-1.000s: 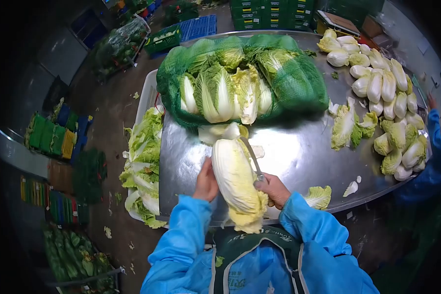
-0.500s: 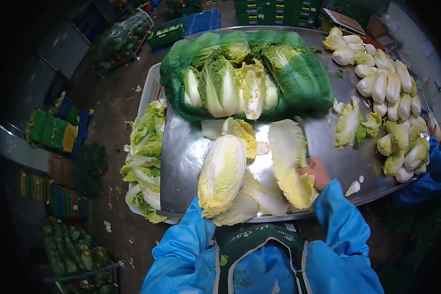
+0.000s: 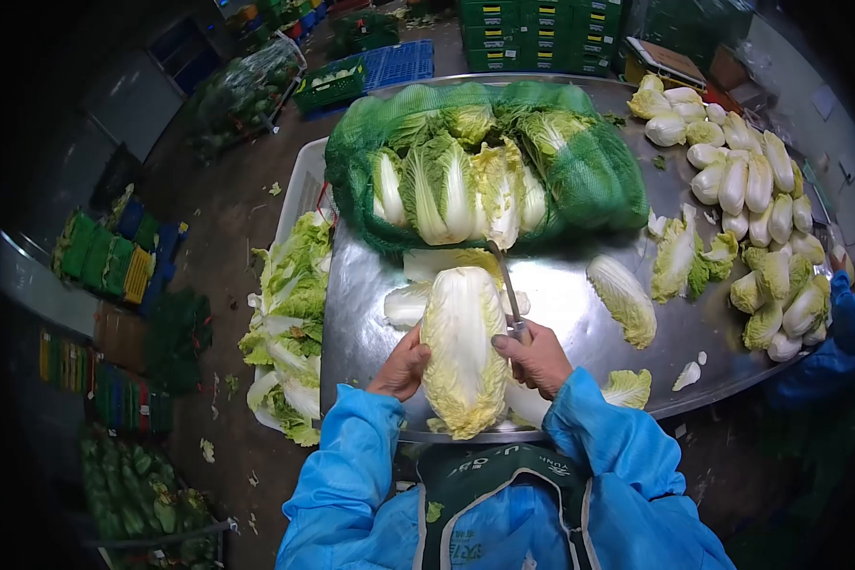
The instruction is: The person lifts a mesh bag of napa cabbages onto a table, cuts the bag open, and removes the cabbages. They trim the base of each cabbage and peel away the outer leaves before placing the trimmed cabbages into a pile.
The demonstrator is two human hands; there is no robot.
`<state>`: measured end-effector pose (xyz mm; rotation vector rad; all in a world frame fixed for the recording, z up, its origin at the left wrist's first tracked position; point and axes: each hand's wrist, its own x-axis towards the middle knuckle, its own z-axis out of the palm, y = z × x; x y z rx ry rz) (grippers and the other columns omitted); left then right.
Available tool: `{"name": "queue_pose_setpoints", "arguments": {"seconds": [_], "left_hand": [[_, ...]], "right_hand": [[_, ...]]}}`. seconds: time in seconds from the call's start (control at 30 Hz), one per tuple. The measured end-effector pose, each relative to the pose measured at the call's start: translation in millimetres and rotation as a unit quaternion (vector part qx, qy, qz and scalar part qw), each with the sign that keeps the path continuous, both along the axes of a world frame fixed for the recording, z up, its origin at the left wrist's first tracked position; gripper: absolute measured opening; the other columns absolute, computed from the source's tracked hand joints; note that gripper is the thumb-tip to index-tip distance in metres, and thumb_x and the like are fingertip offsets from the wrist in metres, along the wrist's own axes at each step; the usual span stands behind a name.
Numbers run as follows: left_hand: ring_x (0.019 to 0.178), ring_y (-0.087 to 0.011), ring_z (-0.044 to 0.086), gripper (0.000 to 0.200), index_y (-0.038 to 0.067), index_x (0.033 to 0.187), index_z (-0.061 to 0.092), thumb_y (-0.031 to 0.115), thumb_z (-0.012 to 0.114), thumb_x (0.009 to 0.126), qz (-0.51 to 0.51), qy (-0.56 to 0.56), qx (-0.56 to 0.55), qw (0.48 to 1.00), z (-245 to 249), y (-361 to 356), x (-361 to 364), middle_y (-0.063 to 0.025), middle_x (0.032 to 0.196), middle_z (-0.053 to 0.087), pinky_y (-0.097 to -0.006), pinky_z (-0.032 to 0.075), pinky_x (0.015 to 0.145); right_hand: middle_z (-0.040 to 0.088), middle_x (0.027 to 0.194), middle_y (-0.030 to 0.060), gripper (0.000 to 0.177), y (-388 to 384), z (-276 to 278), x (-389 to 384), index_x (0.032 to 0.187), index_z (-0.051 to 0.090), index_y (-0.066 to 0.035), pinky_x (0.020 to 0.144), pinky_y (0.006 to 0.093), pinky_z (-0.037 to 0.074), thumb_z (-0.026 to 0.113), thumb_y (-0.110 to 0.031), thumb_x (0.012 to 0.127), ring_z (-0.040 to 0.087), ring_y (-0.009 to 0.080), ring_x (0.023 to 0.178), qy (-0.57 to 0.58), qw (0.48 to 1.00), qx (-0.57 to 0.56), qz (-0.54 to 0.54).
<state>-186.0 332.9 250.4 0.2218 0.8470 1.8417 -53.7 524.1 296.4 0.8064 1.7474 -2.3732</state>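
A pale, trimmed napa cabbage [image 3: 463,347] is held up near the table's front edge, its white base end facing away from me. My left hand [image 3: 404,365] is closed on its left side. In my right hand [image 3: 538,361] is a knife [image 3: 506,285], its blade pointing away from me; the thumb of that hand touches the cabbage's right side. Loose leaves lie under and behind the cabbage, partly hidden by it. To the right, a detached leaf [image 3: 624,300] rests on the metal, and another leaf [image 3: 627,388] lies nearer the front edge.
A green mesh bag [image 3: 594,180] of untrimmed cabbages lies across the back of the metal table [image 3: 361,323]. Trimmed cabbages [image 3: 746,180] are piled on the right. At left, a white bin [image 3: 294,190] holds discarded leaves [image 3: 290,313]. Another person's blue sleeve [image 3: 841,323] shows at far right.
The large leaf beside my right hand has come away and now lies further right. My right hand with the knife has moved left to the cabbage, which has shifted slightly right and turned more upright.
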Motion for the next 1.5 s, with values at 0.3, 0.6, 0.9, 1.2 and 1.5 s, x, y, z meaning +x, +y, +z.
{"name": "queue_pose_setpoints", "arguments": {"seconds": [0.3,0.6,0.9,1.2,1.5], "left_hand": [[0.113,-0.0303,0.054,0.079,-0.001,0.137,0.029,0.025,0.068,0.073,0.054,-0.049,0.049,0.996,-2,9,22,-0.0194,0.128,0.049,-0.0419,0.046,0.096],[0.11,-0.0308,0.055,0.079,-0.001,0.131,0.041,0.039,0.069,0.069,0.099,-0.183,0.138,0.968,-20,0,40,-0.0193,0.122,0.054,-0.044,0.045,0.097],[0.121,-0.0261,0.045,0.072,0.01,0.139,0.026,0.041,0.061,0.084,0.221,0.011,0.03,0.975,23,29,33,-0.0137,0.133,0.042,-0.0398,0.036,0.104],[0.116,-0.0283,0.048,0.07,0.009,0.137,0.023,0.037,0.06,0.086,0.141,-0.088,0.018,0.986,-3,21,42,-0.0154,0.129,0.042,-0.0422,0.044,0.097],[0.111,-0.0281,0.05,0.078,0.01,0.136,0.021,0.014,0.069,0.074,0.215,0.047,-0.013,0.975,7,24,41,-0.0145,0.123,0.043,-0.0406,0.047,0.092]], "right_hand": [[0.065,0.093,0.017,0.058,-23,-6,-6,0.121,0.049,0.01,0.076,0.0286,0.049,0.07,-0.025,0.08,0.061,0.0161,0.082,0.141,0.961,0.222,-0.087],[0.06,0.082,0.0055,0.037,19,-65,8,0.117,0.053,0.003,0.067,0.0233,0.046,0.06,-0.008,0.084,0.054,0.0074,0.074,0.14,0.947,0.259,-0.13],[0.064,0.096,0.0162,0.057,-3,20,-9,0.115,0.053,0.004,0.074,0.0282,0.049,0.076,-0.028,0.073,0.062,0.0178,0.083,0.144,0.93,0.335,-0.038],[0.063,0.105,0.023,0.074,-9,12,-20,0.123,0.049,0.008,0.084,0.032,0.048,0.076,-0.038,0.072,0.063,0.0263,0.095,0.101,0.944,0.312,0.031],[0.064,0.095,0.0214,0.058,-17,2,-19,0.124,0.049,0.003,0.076,0.0331,0.05,0.068,-0.025,0.077,0.065,0.0276,0.085,0.081,0.935,0.342,0.051]]}}
